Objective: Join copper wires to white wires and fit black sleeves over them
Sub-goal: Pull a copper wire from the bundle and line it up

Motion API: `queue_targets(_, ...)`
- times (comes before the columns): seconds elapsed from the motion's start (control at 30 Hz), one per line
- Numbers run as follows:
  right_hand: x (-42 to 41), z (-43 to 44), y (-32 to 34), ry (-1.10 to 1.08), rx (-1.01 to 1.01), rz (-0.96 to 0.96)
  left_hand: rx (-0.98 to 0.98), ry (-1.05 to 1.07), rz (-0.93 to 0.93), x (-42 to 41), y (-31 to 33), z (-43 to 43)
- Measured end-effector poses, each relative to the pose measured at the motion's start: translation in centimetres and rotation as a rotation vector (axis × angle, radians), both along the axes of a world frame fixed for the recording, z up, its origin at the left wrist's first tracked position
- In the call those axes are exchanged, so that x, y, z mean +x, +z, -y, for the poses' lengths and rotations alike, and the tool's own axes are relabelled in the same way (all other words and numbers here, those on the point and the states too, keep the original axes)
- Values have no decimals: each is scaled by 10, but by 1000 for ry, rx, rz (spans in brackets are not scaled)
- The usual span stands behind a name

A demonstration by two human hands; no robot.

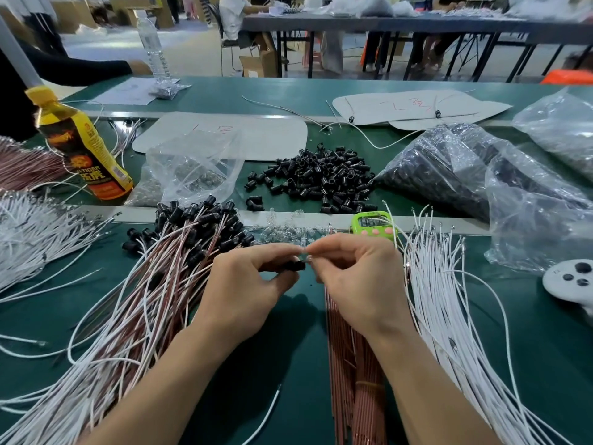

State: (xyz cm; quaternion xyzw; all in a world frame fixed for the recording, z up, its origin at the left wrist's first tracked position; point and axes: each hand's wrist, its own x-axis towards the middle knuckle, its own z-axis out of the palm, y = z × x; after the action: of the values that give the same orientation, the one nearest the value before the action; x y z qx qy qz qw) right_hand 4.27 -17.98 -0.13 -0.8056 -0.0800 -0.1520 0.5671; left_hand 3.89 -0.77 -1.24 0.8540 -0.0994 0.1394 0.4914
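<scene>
1. Pinching a black sleeve [295, 265], the left hand [253, 284] has thumb and fingers curled round it, just above the green table [288, 332], centre of view.
2. Right hand [356, 277]: fingertips closed on a small shiny piece [309, 257] at the sleeve's right end; cannot tell what the piece is. The two hands' fingertips touch.
3. Copper wires [356, 364]: straight bundle on the table, running under the right wrist toward the near edge.
4. White wires [449, 300]: fanned bundle just right of the right hand, ends pointing away.
5. Joined wires with sleeves on [154, 284]: big loose heap left of the left hand, the sleeved ends at the far side.
6. Loose black sleeves pile [321, 178]: mid table, beyond the hands.
7. Clear small parts [282, 234]: scattered just beyond the fingertips.
8. Green timer [373, 223]: behind the right hand, near the white wire ends.
9. Yellow bottle [83, 149]: upright, far left.
10. Plastic bags [449, 162] of dark parts: right side; a clear bag [192, 168] sits next to the bottle.
11. White controller [574, 281]: right edge, partly cut off.
12. More white wires [38, 229]: heap at the left edge.
</scene>
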Motion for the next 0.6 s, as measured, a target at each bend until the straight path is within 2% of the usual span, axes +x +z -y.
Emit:
queue_targets(0.2, 4, 2, -1, 66, 51, -28, -59, -27, 89, -2, 1, 2)
queue_targets(0.5, 4, 0, -3, 209, 326, -278, -288, -34, -52, 2, 4, 1)
queue_targets(0.6, 2, -4, -2, 211, 289, -254, -320, -23, -70, 3, 4, 2)
